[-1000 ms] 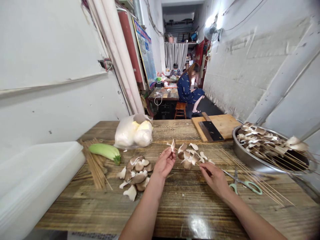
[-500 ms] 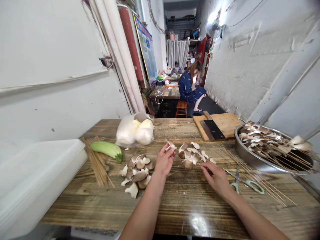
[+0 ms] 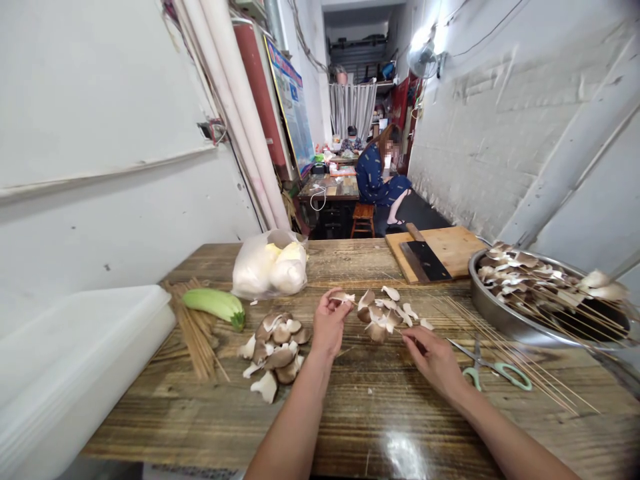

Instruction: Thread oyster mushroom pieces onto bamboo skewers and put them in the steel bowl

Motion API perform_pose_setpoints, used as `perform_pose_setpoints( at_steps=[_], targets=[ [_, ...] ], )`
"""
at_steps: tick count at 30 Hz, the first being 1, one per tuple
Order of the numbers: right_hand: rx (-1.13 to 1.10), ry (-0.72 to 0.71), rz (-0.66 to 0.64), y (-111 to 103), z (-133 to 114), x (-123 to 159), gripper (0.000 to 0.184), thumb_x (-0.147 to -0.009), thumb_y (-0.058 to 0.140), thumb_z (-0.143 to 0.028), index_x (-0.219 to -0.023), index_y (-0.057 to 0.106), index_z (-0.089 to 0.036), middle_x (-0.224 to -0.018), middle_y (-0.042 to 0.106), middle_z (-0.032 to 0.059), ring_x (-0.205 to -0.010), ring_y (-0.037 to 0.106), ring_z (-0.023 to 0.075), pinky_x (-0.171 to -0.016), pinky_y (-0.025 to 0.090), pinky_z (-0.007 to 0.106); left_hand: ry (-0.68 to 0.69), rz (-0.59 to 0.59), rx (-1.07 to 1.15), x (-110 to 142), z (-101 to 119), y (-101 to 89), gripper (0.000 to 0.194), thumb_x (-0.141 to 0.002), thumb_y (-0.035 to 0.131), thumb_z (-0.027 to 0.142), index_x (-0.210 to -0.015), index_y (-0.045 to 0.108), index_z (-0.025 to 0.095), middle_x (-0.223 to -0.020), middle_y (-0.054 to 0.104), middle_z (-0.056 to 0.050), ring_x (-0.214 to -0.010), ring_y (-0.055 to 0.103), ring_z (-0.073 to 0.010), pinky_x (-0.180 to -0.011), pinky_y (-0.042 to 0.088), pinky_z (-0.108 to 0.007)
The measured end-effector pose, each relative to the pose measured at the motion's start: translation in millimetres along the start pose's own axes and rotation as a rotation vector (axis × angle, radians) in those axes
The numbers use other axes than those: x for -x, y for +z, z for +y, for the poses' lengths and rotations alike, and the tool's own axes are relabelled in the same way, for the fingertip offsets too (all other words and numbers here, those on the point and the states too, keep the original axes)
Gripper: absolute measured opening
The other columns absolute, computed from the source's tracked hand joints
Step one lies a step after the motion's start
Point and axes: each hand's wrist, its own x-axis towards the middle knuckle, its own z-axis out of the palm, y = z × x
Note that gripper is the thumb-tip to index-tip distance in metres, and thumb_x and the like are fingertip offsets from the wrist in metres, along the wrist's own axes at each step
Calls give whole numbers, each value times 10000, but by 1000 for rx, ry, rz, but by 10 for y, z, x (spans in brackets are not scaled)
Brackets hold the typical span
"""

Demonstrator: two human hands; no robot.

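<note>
My left hand [image 3: 331, 327] is closed in a pinch on a piece of oyster mushroom [image 3: 344, 297], its pale stem pointing right. My right hand [image 3: 434, 353] pinches a thin bamboo skewer [image 3: 399, 329]; only a short bit shows clearly by the fingertips. Between the hands lies a cluster of mushroom pieces [image 3: 379, 330], grey-brown and white. How many of them are on the skewer I cannot tell. Left of my left forearm is a larger pile of torn mushrooms [image 3: 280, 357]. Scissors [image 3: 495, 365] with pale green handles rest beside my right wrist.
Loose skewers [image 3: 520, 360] lie at right, below a steel basin [image 3: 500, 322] of skewered mushrooms. A cleaver [image 3: 425, 260] rests on a cutting board [image 3: 457, 243]. Leftward are a bagged bundle [image 3: 270, 267], a green squash [image 3: 213, 303], more skewers [image 3: 197, 347] and a white container [image 3: 100, 360]. A person [image 3: 375, 170] sits beyond.
The mushroom piece in my left hand has tilted flatter, and that hand has dropped slightly relative to the cluster. My right hand has barely moved and keeps its pinch.
</note>
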Motion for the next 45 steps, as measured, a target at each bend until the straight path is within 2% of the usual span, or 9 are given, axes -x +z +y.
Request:
perform_pose_setpoints(
  at_steps=[7, 16, 20, 23, 28, 31, 34, 38, 45],
  targets=[
    [5, 28, -17, 1, 23, 3, 165, -863, 444, -218, -887, 605, -197, -785, 648, 49, -684, 606, 167, -629, 485, 279, -51, 21, 59, -22, -1, -17, 312, -635, 715, 182, -888, 535, 156, -872, 666, -61, -820, 628, -143, -807, 444, -292],
    [-60, 72, 7, -5, 18, 7, 171, -849, 470, -272, -851, 629, -210, -789, 662, 46, -685, 609, 174, -627, 485, 283, -148, 62, 90, -74, -50, -96, 325, -603, 736, 144, -877, 562, 152, -795, 660, -36, -753, 623, -117, -742, 450, -248],
    [-302, 270, -90, -11, 14, -12, 207, -825, 516, -351, -797, 638, -186, -691, 641, 25, -617, 579, 152, -557, 458, 249, -157, 62, 165, -54, -2, -65, 297, -604, 727, 112, -849, 563, 151, -779, 655, -26, -750, 619, -109, -752, 448, -237],
    [-514, 435, -155, -9, 20, -29, 266, -782, 565, -413, -773, 636, -156, -579, 577, -4, -499, 500, 110, -457, 391, 213, -155, 53, 201, -36, 36, -44, 282, -611, 719, 106, -844, 566, 150, -780, 653, -25, -760, 619, -111, -747, 448, -232],
    [-682, 578, -188, 4, 27, -34, 297, -734, 619, -432, -783, 633, -139, -565, 541, -20, -418, 369, 55, -383, 265, 178, -130, 77, 217, -23, 68, -24, 288, -599, 722, 95, -829, 557, 148, -769, 656, -24, -754, 620, -114, -748, 449, -240],
    [-685, 572, -223, 0, 22, -34, 292, -733, 621, -427, -786, 639, -140, -573, 549, -16, -418, 368, 55, -385, 266, 180, -119, 76, 231, -13, 90, -11, 282, -601, 721, 101, -822, 553, 153, -752, 653, -15, -733, 615, -105, -758, 448, -245],
    [-613, 503, -234, -7, 21, -29, 284, -732, 620, -424, -775, 654, -145, -595, 577, 1, -482, 460, 89, -431, 342, 195, -101, 82, 245, -3, 117, -2, 288, -598, 722, 103, -824, 552, 156, -751, 651, -10, -731, 614, -106, -755, 448, -249],
    [-491, 442, -175, 4, 35, -19, 276, -737, 611, -415, -792, 669, -150, -633, 609, 19, -574, 531, 129, -518, 413, 219, -95, 74, 250, 5, 129, 0, 295, -591, 731, 108, -823, 554, 151, -744, 645, -8, -720, 609, -104, -745, 443, -248],
    [-376, 427, -138, 9, 37, -19, 269, -761, 572, -411, -789, 667, -161, -638, 613, 26, -590, 536, 146, -541, 419, 229, -90, 69, 217, -3, 81, -11, 292, -589, 736, 125, -821, 561, 154, -746, 640, 0, -723, 598, -94, -767, 426, -251]
  ],
)
